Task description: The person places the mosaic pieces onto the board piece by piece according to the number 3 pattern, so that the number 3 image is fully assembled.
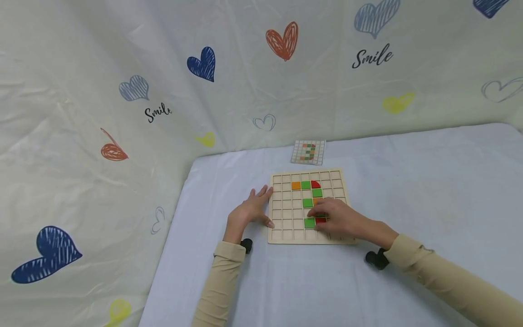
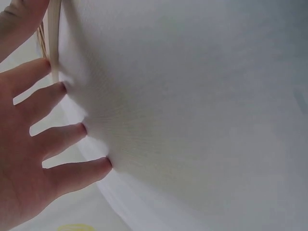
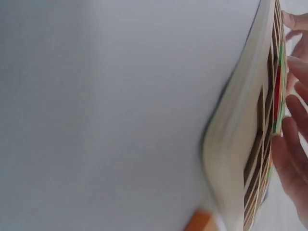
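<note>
A square wooden grid board (image 1: 282, 234) lies on the white cloth, with green, orange and red tiles set in some of its cells. My left hand (image 1: 253, 210) lies at the board's left edge, thumb and a fingertip touching it. In the left wrist view the fingers (image 2: 72, 137) are spread, their tips on the cloth. Over the lower right cells is my right hand (image 1: 337, 215), its fingertips at a red tile (image 1: 320, 220) beside a green tile (image 1: 309, 223). In the right wrist view its fingers (image 3: 293, 159) touch the tiles; some tiles are hidden beneath it.
A small printed card (image 1: 293, 159) with a coloured grid pattern lies behind the board. A blurred orange piece (image 3: 199, 221) is by the board's corner in the right wrist view. The white-covered table (image 1: 408, 181) meets a heart-printed backdrop (image 1: 233, 104).
</note>
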Motion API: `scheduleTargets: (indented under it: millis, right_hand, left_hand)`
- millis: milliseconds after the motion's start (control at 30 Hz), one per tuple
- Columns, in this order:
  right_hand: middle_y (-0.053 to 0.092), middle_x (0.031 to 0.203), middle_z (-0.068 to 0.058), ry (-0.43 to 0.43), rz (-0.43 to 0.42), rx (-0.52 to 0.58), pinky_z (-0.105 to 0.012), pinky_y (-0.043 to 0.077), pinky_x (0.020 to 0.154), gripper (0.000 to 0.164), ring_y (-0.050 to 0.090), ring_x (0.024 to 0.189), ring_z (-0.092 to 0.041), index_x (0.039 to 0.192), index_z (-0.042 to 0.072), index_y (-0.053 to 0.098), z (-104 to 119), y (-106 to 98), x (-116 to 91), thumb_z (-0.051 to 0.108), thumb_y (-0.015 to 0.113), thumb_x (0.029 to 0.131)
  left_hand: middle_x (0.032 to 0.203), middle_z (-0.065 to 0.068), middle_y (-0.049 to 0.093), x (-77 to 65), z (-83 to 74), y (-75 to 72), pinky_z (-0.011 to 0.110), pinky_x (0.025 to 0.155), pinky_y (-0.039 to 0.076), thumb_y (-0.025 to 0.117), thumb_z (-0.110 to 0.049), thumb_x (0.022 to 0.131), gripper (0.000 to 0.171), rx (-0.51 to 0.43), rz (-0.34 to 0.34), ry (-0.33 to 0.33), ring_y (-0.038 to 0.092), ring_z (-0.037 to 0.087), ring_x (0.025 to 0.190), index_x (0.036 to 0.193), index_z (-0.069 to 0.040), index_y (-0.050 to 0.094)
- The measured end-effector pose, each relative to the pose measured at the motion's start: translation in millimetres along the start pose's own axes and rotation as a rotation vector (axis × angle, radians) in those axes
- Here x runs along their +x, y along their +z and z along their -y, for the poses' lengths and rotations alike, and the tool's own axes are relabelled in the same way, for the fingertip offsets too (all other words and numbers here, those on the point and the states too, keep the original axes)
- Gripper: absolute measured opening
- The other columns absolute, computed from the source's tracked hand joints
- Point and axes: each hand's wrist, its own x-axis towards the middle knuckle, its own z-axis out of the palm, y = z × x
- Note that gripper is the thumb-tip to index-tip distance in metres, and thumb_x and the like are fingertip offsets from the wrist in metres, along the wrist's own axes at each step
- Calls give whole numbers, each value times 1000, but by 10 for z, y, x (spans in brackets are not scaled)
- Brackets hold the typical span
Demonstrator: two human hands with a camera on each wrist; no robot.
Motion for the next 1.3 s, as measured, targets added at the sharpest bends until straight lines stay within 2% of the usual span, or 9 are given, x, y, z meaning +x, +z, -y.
scheduleTargets:
  millis: [133, 267, 600, 833, 1100, 1300]
  right_hand:
    - [74, 107, -3, -29, -34, 42, -32, 56, 80, 24, 65, 94, -20, 108, 7, 78, -64, -102, -107, 5, 82, 84]
    - [73, 101, 0, -19, -72, 47, -28, 54, 75, 23, 63, 89, -16, 108, 6, 78, -123, -214, -243, 3, 80, 85]
    - [71, 99, 2, 56, -141, 13, -27, 54, 70, 24, 61, 83, -13, 105, 8, 78, -258, -355, -568, 3, 83, 82]
    - [68, 93, 7, 92, -147, -26, -23, 50, 66, 26, 56, 80, -8, 103, 8, 78, -414, -371, -758, 8, 87, 79]
    - [67, 89, 10, 19, -214, -79, -23, 48, 64, 27, 52, 76, -2, 98, 9, 78, -537, -323, -920, 11, 90, 74]
    - [64, 90, 11, 57, -180, -57, -25, 49, 67, 29, 51, 77, -2, 100, 11, 79, -562, -301, -958, 17, 92, 74]
  left_hand:
    - [174, -2, 7, 12, 4, 9, 65, 124, 20, 92, -25, 75, 118, 5, -1, -1, -1, 35, 161, 167, -24, 18]
    - [174, -3, 7, 19, 10, 17, 67, 122, 22, 92, -25, 75, 118, 7, -5, -1, -1, 35, 161, 167, -24, 18]
    - [174, 0, 9, 2, -34, 17, 67, 122, 22, 93, -23, 73, 118, 17, -17, 3, 1, 39, 160, 166, -21, 20]
    - [174, 1, 10, 2, -17, 38, 66, 123, 22, 92, -24, 74, 117, 29, -24, 0, 2, 39, 160, 166, -21, 20]
    - [174, 0, 9, -15, -8, 41, 69, 121, 23, 93, -24, 74, 118, 19, -25, 1, 2, 39, 160, 167, -21, 19]
    - [174, 1, 9, -20, -21, 35, 70, 121, 22, 93, -23, 74, 119, 16, -23, 10, 1, 39, 160, 167, -21, 19]
